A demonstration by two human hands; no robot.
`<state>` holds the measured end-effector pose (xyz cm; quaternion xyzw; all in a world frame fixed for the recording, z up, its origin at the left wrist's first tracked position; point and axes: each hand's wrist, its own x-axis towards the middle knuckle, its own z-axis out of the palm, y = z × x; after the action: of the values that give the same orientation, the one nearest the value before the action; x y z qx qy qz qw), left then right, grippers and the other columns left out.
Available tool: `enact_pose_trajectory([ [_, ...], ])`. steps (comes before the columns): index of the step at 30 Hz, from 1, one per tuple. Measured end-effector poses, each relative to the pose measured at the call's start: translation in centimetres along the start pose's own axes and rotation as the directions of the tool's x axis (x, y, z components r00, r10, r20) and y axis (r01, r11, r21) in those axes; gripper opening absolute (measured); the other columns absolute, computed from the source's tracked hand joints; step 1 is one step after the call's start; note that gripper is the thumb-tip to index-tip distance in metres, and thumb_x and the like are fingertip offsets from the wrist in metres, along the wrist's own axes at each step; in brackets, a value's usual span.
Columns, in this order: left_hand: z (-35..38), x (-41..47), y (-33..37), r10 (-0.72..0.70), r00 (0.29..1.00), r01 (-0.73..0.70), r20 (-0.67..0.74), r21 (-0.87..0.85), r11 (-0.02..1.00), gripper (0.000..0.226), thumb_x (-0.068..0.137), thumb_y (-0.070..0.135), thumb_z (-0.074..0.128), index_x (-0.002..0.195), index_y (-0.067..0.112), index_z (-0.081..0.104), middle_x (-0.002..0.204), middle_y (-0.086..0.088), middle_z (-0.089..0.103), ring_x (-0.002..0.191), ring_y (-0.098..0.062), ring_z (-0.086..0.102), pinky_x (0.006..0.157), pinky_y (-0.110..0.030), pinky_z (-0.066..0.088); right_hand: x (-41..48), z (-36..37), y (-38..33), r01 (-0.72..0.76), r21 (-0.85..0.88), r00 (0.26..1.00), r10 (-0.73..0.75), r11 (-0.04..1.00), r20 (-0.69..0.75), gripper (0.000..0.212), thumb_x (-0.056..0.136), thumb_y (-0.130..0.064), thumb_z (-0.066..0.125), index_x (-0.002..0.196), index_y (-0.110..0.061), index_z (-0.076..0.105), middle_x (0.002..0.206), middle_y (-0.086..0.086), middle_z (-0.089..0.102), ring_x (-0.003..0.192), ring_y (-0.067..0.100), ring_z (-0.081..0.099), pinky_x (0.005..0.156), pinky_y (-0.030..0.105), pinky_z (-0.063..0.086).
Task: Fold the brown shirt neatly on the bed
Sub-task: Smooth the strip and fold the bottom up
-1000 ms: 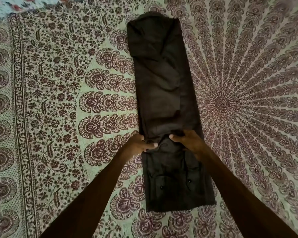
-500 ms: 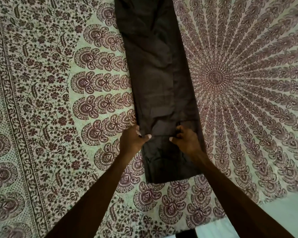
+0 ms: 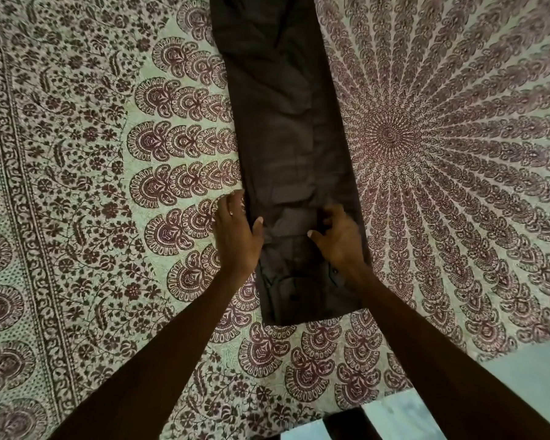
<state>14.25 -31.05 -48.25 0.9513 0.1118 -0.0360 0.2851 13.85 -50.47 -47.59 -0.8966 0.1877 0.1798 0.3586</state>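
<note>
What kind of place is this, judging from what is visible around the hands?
Most likely a bedroom, on a bed. A printed mandala bedspread covers the whole surface, a brown shirt lies on it folded into a long strip, and pale floor shows beyond the cover's near edge.

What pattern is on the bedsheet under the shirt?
The bedsheet has a maroon mandala print on pale green, with paisley rings and a floral border; the head view shows it.

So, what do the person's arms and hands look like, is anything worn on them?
Both forearms are bare, with no sleeves in view. The left hand seems to carry a thin ring on one finger, though it is small and hard to confirm. The right hand shows no ring, watch or glove.
</note>
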Motion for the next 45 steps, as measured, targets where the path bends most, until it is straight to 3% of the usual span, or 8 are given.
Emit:
enact_pose_trajectory([
  [7,1.1,4.7,0.2,0.209,0.887,-0.361,0.412,0.336,0.87,0.064,0.098,0.054,0.032,0.154,0.026,0.017,0.163,-0.001,0.003,0.15,-0.028,0.0,0.118,-0.05,0.008,2.8,0.3,-4.9,0.409,-0.456,0.897,-0.439,0.791,0.043,0.064,0.086,-0.02,0.06,0.146,-0.018,0.036,0.154,0.013,0.03,0.14,0.037,0.029,0.106,0.048,0.036],
  [12,0.5,8.0,0.9,0.23,0.889,-0.364,0.395,0.306,0.88,0.049,0.1,0.04,0.038,0.146,0.024,0.035,0.158,0.001,0.025,0.146,-0.026,0.019,0.116,-0.05,0.016,6.8,0.8,-5.3,0.438,-0.582,0.896,-0.279,0.685,0.346,0.072,0.096,-0.033,0.047,0.154,-0.03,0.006,0.162,0.006,-0.011,0.149,0.033,-0.006,0.118,0.055,0.012],
  [18,-1.4,16.6,0.6,0.323,0.895,-0.407,0.308,0.266,0.874,0.056,0.095,0.036,0.047,0.148,0.024,0.032,0.155,0.0,0.029,0.142,-0.025,0.028,0.116,-0.043,0.024,10.3,-0.9,-9.9,0.318,-0.654,0.948,-0.227,0.687,0.223,0.068,0.08,-0.044,0.065,0.141,-0.024,0.042,0.149,0.003,0.041,0.138,0.033,0.031,0.112,0.05,0.028],
  [25,-1.6,31.3,2.7,0.343,0.872,-0.456,0.35,0.324,0.829,0.075,0.095,0.051,0.043,0.155,0.025,0.005,0.163,0.0,0.002,0.15,-0.028,0.006,0.118,-0.05,0.019,21.3,-0.2,-17.0,0.477,-0.5,0.871,-0.465,0.723,0.158,0.059,0.098,-0.039,0.041,0.152,-0.028,0.021,0.163,0.003,0.005,0.15,0.027,0.003,0.118,0.046,0.019],
  [33,-0.1,42.4,4.9,0.326,0.844,-0.51,0.426,0.447,0.735,0.075,0.097,0.051,0.039,0.154,0.025,-0.001,0.163,0.0,-0.003,0.151,-0.027,-0.001,0.117,-0.053,0.009,28.3,1.7,-17.5,0.335,-0.49,0.937,-0.337,0.804,0.089,0.065,0.099,-0.056,0.024,0.155,-0.026,0.008,0.163,0.003,-0.002,0.15,0.027,0.003,0.118,0.045,0.015],
  [36,-0.1,43.4,5.4,0.257,0.965,-0.262,0.055,0.286,0.922,0.074,0.089,0.038,0.06,0.15,0.017,0.023,0.158,-0.011,0.022,0.143,-0.034,0.023,0.112,-0.053,0.027,28.8,2.2,-18.0,0.322,-0.517,0.926,-0.378,0.793,-0.003,0.063,0.1,-0.05,0.027,0.155,-0.024,0.011,0.163,0.006,0.0,0.15,0.028,0.002,0.118,0.048,0.016],
  [38,-0.4,44.7,5.7,-0.054,0.99,0.052,-0.133,-0.025,0.998,0.062,0.087,0.038,0.063,0.137,0.008,0.041,0.143,-0.018,0.041,0.13,-0.036,0.04,0.104,-0.047,0.036,29.5,2.5,-18.5,0.39,-0.542,0.876,-0.482,0.745,-0.032,0.062,0.1,-0.046,0.028,0.154,-0.02,0.014,0.163,0.005,0.002,0.15,0.027,0.001,0.119,0.048,0.013],
  [45,-0.4,50.0,6.6,-0.254,0.961,0.273,0.106,-0.483,0.832,0.026,0.08,0.027,0.074,0.091,0.004,0.069,0.104,-0.021,0.07,0.1,-0.035,0.066,0.091,-0.045,0.053,33.3,3.4,-18.1,0.501,-0.506,0.83,-0.556,0.703,0.05,0.072,0.095,-0.06,0.012,0.155,-0.02,0.014,0.163,-0.001,0.003,0.151,0.02,-0.002,0.122,0.043,0.006],
])
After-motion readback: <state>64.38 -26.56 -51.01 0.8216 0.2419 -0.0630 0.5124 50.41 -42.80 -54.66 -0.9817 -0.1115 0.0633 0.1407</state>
